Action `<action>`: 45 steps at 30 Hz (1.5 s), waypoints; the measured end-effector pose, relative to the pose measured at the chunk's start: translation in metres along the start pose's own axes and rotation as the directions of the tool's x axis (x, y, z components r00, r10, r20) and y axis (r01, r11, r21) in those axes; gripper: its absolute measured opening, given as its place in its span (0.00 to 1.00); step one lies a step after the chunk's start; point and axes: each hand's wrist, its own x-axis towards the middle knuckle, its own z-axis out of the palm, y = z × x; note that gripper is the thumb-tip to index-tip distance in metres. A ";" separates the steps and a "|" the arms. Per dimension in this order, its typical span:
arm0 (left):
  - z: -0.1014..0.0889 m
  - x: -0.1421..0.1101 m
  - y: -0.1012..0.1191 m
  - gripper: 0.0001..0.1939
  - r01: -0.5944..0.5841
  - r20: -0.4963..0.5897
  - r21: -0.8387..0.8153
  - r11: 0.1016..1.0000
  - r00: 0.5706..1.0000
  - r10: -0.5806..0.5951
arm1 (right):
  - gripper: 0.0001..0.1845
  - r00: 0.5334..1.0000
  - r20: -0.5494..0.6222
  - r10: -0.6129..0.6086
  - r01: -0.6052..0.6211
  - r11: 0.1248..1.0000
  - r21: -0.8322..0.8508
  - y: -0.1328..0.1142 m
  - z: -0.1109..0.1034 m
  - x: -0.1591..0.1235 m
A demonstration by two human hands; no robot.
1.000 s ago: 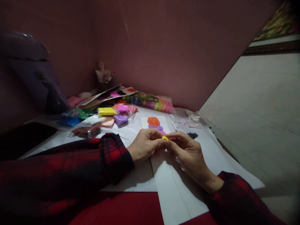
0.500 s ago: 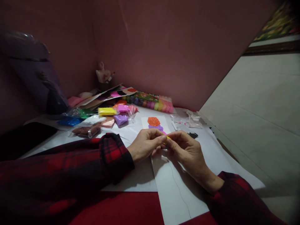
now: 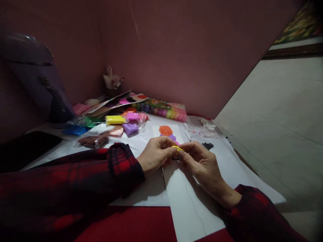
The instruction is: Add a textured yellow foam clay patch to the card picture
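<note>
- Clay [image 3: 177, 148], fingertip-pinched by our left hand [image 3: 155, 154] and right hand [image 3: 202, 160]; we're likely shaping it.
- Orange patch [image 3: 165, 130]: eleven o'clock from it.
- Next likely needs soft fingers.

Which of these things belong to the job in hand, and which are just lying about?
Apparently in the job:
yellow clay, pinched between left hand and right hand
white paper bearing an orange patch

Seemingly lying about:
brown clay packet
blue clay packet
multicolour pack

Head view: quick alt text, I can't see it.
The left hand and right hand pinch a small yellow clay-like piece between them, over a long white paper strip bearing an orange patch. To their left lies a yellow rectangular plastic packet, among others.
</note>
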 end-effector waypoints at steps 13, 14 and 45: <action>0.002 -0.001 0.004 0.06 0.031 -0.004 0.070 0.997 1.000 -0.031 | 0.03 0.999 -0.008 -0.051 0.050 0.998 -0.047 -0.003 0.000 0.000; 0.002 -0.001 0.004 0.06 0.029 -0.004 0.073 0.997 1.000 -0.028 | 0.03 0.999 -0.006 -0.049 0.049 0.998 -0.046 -0.003 0.000 -0.001; 0.000 0.000 0.000 0.25 0.033 0.061 -0.075 0.997 0.998 -0.029 | 0.05 0.996 0.088 -0.005 0.014 0.995 -0.101 -0.001 0.002 -0.005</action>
